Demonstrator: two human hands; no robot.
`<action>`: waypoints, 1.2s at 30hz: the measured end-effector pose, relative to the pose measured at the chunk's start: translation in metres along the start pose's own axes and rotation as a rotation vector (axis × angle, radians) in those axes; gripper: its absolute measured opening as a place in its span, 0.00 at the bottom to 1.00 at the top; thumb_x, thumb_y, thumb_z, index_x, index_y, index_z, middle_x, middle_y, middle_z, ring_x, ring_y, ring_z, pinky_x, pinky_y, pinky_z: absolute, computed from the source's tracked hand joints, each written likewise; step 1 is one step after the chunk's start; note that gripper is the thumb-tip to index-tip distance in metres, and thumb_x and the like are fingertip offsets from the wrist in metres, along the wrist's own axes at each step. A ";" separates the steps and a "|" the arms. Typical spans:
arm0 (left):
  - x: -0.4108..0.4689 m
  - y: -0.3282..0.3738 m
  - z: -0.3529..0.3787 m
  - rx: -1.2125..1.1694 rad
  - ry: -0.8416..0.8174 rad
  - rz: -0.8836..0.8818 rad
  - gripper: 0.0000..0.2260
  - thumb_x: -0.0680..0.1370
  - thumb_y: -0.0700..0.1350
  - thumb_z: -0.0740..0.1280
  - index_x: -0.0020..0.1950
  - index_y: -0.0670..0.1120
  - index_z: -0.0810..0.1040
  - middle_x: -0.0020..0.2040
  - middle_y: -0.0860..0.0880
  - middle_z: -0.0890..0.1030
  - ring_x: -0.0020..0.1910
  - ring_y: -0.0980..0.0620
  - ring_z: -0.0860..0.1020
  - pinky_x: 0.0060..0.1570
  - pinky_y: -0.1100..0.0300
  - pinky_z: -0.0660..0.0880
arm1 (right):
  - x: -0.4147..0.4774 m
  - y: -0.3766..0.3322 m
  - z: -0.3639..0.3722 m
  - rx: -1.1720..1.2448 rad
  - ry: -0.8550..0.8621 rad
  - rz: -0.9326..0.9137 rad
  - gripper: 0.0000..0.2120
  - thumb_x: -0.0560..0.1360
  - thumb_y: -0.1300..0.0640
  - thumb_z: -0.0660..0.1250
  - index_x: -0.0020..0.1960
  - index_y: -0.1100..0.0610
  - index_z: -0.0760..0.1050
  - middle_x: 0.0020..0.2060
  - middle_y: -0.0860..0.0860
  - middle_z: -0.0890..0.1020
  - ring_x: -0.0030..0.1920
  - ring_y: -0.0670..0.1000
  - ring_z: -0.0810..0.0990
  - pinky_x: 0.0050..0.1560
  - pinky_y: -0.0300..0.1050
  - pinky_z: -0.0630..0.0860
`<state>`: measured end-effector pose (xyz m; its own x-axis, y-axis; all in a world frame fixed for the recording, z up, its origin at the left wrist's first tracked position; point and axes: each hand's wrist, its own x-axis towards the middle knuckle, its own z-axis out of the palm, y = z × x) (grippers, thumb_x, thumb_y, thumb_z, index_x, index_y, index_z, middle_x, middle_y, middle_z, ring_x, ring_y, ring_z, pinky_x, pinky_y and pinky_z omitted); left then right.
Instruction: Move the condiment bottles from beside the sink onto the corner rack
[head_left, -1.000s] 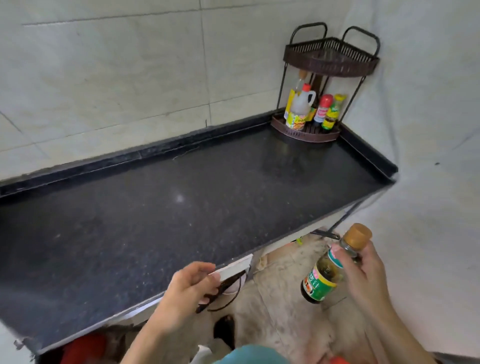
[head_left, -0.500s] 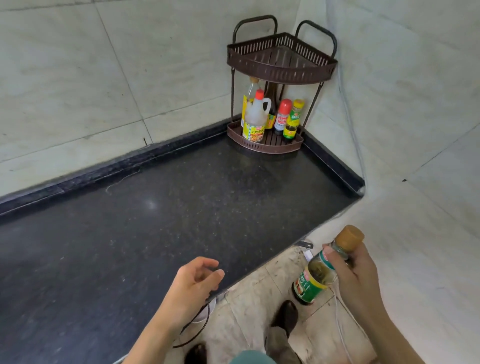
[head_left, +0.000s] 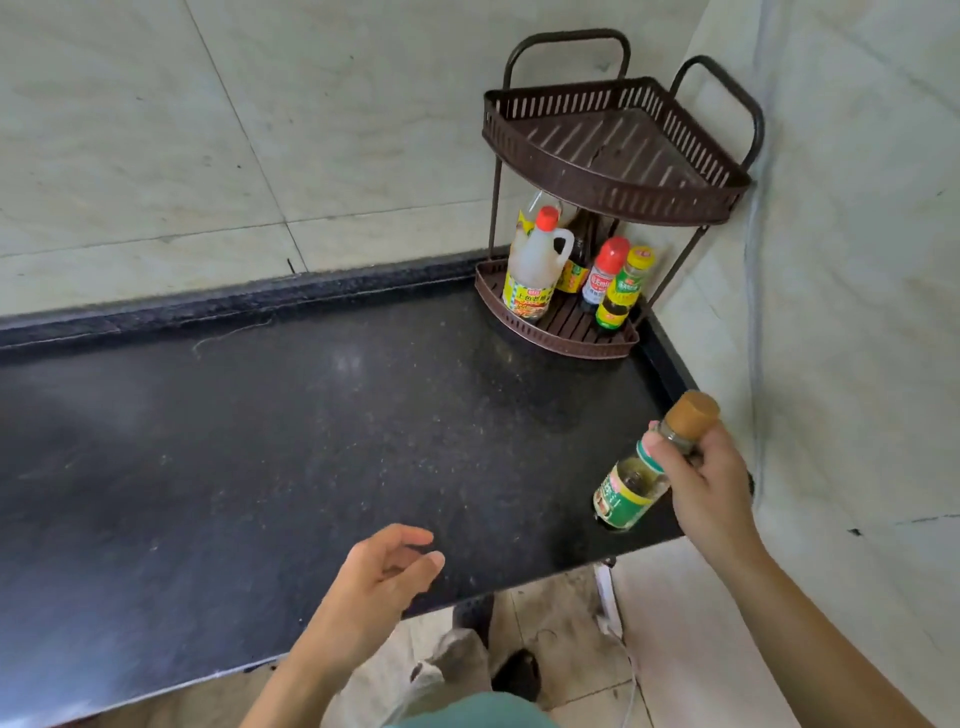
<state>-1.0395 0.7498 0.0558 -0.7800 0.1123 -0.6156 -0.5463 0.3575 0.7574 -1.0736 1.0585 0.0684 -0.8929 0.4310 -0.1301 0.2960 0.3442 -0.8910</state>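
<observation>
The right hand (head_left: 711, 478) grips a small glass condiment bottle (head_left: 631, 491) by its neck, fingers curled just under the tan cap; the bottle tilts over the counter's front right corner, well apart from the corner rack (head_left: 613, 156); its label is green with a yellow band, the print too small to read. The left hand (head_left: 374, 582) hovers over the front edge, fingers loosely spread, holding nothing. On the rack's lower tier stand a red-capped handled jug (head_left: 532, 270) with a yellow label of Chinese characters I cannot make out, a dark bottle (head_left: 576, 260), a red-capped shaker (head_left: 602, 275) with a red logo, and a yellow-capped bottle (head_left: 621, 296) labelled green and yellow. The counter (head_left: 260, 441) is black speckled stone with a raised rim; pale tiled walls (head_left: 208, 130) meet behind the rack; a white cable (head_left: 753, 312) runs down the right wall.
</observation>
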 end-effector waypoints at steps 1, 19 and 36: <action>0.009 0.002 -0.001 -0.009 0.036 -0.005 0.04 0.77 0.45 0.68 0.51 0.52 0.78 0.43 0.45 0.84 0.43 0.46 0.81 0.44 0.57 0.77 | 0.020 -0.002 0.003 -0.007 -0.005 -0.011 0.06 0.76 0.57 0.69 0.51 0.57 0.75 0.46 0.53 0.81 0.47 0.48 0.81 0.48 0.42 0.74; 0.086 -0.008 0.031 -0.143 0.186 -0.241 0.04 0.78 0.48 0.67 0.52 0.52 0.78 0.44 0.49 0.84 0.46 0.52 0.82 0.50 0.54 0.77 | 0.292 0.000 0.100 -0.188 -0.111 -0.164 0.22 0.71 0.51 0.71 0.59 0.63 0.73 0.54 0.56 0.81 0.56 0.54 0.80 0.62 0.46 0.75; 0.081 0.004 0.074 -0.175 0.240 -0.260 0.04 0.77 0.47 0.67 0.51 0.53 0.78 0.43 0.49 0.83 0.44 0.53 0.82 0.48 0.56 0.79 | 0.283 0.015 0.108 -0.457 -0.012 -0.287 0.27 0.73 0.57 0.72 0.69 0.62 0.67 0.65 0.57 0.76 0.65 0.56 0.75 0.65 0.49 0.72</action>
<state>-1.0826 0.8290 -0.0070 -0.6469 -0.1881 -0.7390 -0.7624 0.1798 0.6216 -1.3587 1.0953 -0.0285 -0.9626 0.2578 0.0835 0.1547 0.7760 -0.6115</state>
